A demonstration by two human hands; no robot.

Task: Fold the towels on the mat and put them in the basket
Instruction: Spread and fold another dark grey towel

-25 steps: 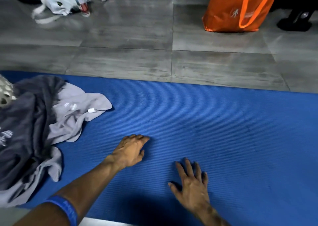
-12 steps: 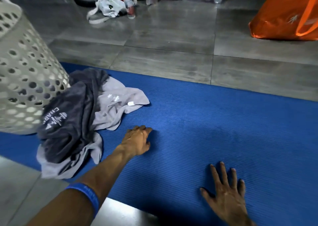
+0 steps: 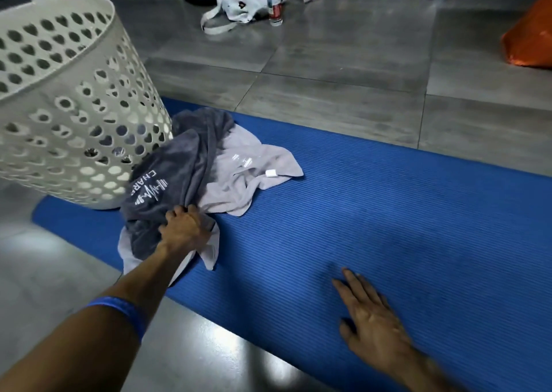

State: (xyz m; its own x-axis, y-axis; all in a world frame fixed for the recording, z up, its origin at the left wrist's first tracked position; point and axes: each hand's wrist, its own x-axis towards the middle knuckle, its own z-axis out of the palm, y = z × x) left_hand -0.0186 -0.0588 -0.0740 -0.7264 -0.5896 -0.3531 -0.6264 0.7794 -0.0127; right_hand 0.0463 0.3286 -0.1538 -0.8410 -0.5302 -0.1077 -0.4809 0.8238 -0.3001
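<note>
A crumpled dark grey towel (image 3: 179, 164) with white lettering lies on a light grey towel (image 3: 254, 167) at the left end of the blue mat (image 3: 388, 206). My left hand (image 3: 185, 230) is closed on the near edge of the dark grey towel. A white perforated basket (image 3: 59, 99) stands just left of the towels, touching the dark one. My right hand (image 3: 370, 317) rests flat on the mat, fingers spread, holding nothing.
Grey tiled floor (image 3: 328, 78) surrounds the mat. A white bag (image 3: 239, 0) and a bottle (image 3: 274, 6) lie at the back. An orange bag (image 3: 531, 42) sits at the far right.
My left hand moved left from the bare mat onto the towel pile and closed on the dark grey towel. The view swung left, bringing the basket fully in.
</note>
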